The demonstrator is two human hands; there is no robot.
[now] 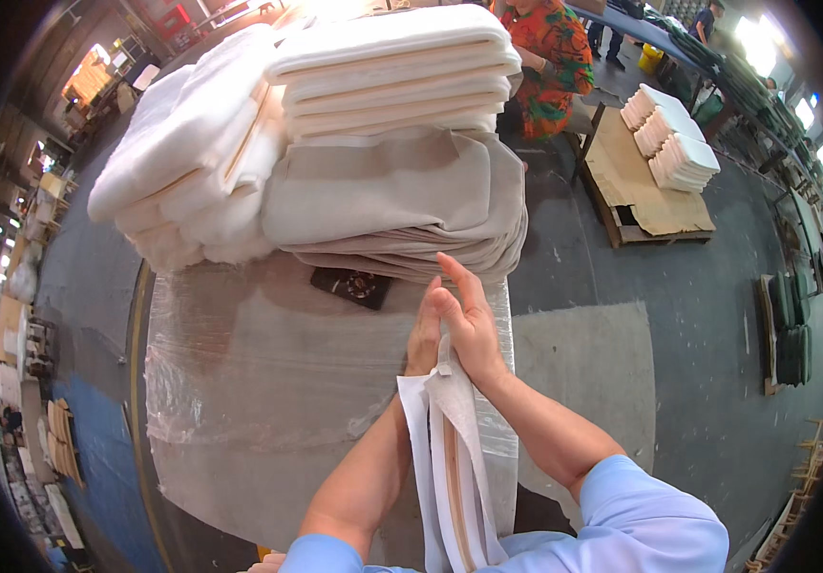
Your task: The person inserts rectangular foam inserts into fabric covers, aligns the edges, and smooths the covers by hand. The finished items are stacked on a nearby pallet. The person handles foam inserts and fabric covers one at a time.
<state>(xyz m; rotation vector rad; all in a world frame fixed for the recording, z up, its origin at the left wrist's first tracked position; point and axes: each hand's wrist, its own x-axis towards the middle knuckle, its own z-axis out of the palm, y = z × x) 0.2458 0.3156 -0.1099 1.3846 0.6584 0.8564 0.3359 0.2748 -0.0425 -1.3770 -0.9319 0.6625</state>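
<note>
My left hand [423, 336] and my right hand [469, 329] face each other near the front right of the wrapped table, palms close together and fingers stretched forward. Between the palms is the far end of a folded fabric cover [442, 406], pale grey and white, with a tan strip along its edge. The cover stands on edge and runs back between my forearms toward my body. Just beyond my fingertips lies a stack of grey fabric covers [383, 191]. How firmly the palms press on the cover is partly hidden.
White padding sheets [392, 67] lie folded on the grey stack, with more white padding [187, 143] at left. A dark flat packet [349, 285] rests on the plastic-wrapped table [259, 401]. Beyond, a person [550, 72] stands near a pallet [612, 172] carrying white stacks.
</note>
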